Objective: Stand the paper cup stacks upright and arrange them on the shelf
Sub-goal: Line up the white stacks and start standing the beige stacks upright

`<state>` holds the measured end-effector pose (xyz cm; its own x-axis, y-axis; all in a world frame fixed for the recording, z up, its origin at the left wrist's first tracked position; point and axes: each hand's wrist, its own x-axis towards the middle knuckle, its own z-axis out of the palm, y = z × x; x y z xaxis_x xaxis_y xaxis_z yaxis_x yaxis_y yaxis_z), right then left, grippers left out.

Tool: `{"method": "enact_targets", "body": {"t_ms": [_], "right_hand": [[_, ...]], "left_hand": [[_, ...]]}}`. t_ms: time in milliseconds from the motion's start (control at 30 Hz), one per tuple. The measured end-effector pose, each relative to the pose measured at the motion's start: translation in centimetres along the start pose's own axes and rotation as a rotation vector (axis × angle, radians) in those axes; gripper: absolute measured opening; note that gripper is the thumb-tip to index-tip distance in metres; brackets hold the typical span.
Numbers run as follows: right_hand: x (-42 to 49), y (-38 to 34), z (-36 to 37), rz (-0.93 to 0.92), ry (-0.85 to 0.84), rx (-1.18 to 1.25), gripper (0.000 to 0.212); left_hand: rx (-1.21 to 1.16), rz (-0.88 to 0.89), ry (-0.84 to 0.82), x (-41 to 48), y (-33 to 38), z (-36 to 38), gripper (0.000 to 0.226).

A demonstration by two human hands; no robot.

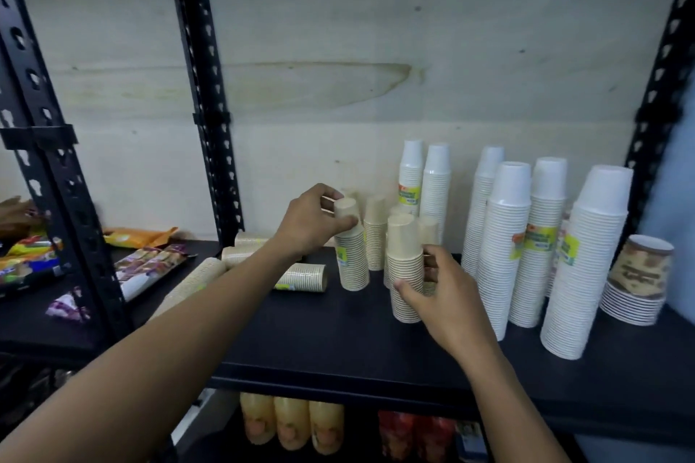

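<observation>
Our left hand (310, 224) has its fingers (329, 195) curled round the top of a beige cup stack (352, 261), our right hand (436, 297) grips a second stack (405, 263); both stand upright on the shelf (331, 346). Next, we judge, the lying stacks (302, 276) need righting.

Left hand (306, 224) gripping cream cup stack (352, 259), right hand (440, 297) gripping nearer stack (405, 256)

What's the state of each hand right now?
Left hand: closed, grip on the top of the left beige cup stack.
Right hand: closed, grip round the front beige cup stack, low down.
</observation>
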<state>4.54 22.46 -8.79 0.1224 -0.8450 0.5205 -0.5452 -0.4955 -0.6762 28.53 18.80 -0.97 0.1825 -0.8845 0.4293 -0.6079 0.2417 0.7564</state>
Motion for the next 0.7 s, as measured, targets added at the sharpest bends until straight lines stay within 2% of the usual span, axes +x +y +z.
{"method": "enact_targets", "body": {"t_ms": [267, 700], "right_hand": [[-1.3, 2.0, -1.1, 0.061, 0.05, -0.034, 0.061], [-2.6, 2.7, 0.2, 0.144, 0.047, -0.036, 0.064]], "left_hand": [[-0.01, 0.014, -0.076, 0.8, -0.8, 4.0, 0.042], [0.021, 0.026, -0.102, 1.0, -1.6, 4.4, 0.044]]}}
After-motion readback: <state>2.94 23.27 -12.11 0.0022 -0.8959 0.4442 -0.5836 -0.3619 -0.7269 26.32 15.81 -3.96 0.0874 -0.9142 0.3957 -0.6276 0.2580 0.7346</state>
